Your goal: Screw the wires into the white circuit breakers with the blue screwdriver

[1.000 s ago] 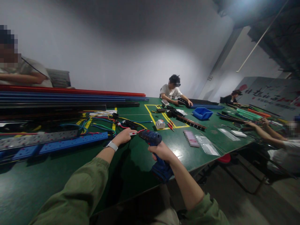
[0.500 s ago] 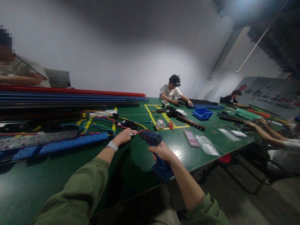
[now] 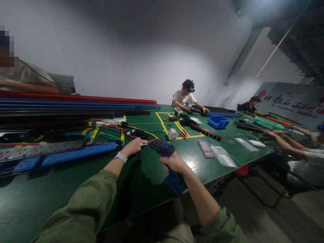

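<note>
A dark blue drill is sitting in the person's right hand, whose fingers are wrapping around its grip above the green bench. Its nose is pointing left, toward a small white-and-red piece that is sticking out from the closed fingers of the left hand. That piece is lying just in front of the drill's nose; whether the two are touching, I am not able to tell from here.

Just beyond the drill, a pale, blocky component is resting near some red slender pieces. Left of the drill, coloured wires are sprawling behind a blue strip. To the drill's right, a clear plastic bag is lying flat, and farther beyond the drill on that side a blue bin is standing. Well beyond the drill, across the bench, a co-worker in a pale shirt is leaning over dark parts.
</note>
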Motion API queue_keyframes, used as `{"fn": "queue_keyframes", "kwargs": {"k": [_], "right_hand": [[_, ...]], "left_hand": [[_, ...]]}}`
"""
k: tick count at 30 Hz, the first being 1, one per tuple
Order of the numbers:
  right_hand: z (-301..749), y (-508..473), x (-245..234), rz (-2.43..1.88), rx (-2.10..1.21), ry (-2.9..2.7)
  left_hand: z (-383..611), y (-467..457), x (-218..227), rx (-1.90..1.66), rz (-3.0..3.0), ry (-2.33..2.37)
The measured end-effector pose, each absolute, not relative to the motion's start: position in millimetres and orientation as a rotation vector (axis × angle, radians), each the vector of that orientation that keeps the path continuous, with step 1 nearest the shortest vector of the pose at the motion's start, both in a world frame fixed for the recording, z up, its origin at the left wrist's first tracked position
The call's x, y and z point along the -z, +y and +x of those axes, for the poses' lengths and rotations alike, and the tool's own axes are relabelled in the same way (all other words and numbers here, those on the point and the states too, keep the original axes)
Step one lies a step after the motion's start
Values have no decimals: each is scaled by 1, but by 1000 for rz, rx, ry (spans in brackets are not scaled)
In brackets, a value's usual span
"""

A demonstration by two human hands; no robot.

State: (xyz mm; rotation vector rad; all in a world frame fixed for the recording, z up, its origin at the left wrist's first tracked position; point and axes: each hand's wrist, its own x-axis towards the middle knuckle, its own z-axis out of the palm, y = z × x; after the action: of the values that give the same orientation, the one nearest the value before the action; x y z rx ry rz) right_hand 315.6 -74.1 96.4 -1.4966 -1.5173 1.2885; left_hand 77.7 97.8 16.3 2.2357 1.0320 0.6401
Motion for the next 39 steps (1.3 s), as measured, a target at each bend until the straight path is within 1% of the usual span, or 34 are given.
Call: {"fn": "queue_keyframes", "kwargs": {"k": [15, 21, 39], "right_hand": [[314, -75, -97, -1462, -1287, -1486], [315, -75, -97, -1518, -1279, -1495], [316, -75, -96, -1467, -1296, -1509]], "left_hand": [[78, 96, -17, -680, 2311, 1095], [78, 98, -15, -668, 2276, 1106], [77, 96, -17, -649, 2218, 1066]]}}
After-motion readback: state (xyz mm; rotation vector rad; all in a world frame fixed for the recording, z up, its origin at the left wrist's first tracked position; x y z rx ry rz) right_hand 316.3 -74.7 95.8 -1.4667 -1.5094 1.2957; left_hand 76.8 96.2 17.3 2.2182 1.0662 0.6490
